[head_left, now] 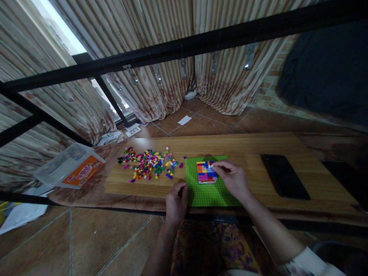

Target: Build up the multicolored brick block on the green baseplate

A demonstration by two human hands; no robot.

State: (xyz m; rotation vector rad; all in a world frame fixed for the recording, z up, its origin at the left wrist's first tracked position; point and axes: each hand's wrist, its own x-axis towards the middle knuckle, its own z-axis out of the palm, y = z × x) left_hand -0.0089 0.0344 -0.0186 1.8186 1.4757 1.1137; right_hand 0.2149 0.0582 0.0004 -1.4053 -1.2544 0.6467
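Observation:
A green studded baseplate (201, 195) lies on the wooden board in front of me. On it sits a low block of multicoloured building bricks (207, 177), with pink, blue, orange, yellow and white pieces. My right hand (232, 179) reaches over the plate from the right, thumb and finger pinched at the block's upper right corner. A small pale brick (212, 166) shows at those fingertips. At the plate's left edge rests my left hand (176, 202), its fingers curled closed; whatever may be inside them is hidden.
Many loose bricks (146, 163) are spread over the board's left part. A clear plastic box (64, 165) with an orange label stands at the far left. To the right lies a black phone (283, 176). A dark metal bar (172, 50) crosses above the board, before striped curtains (161, 23).

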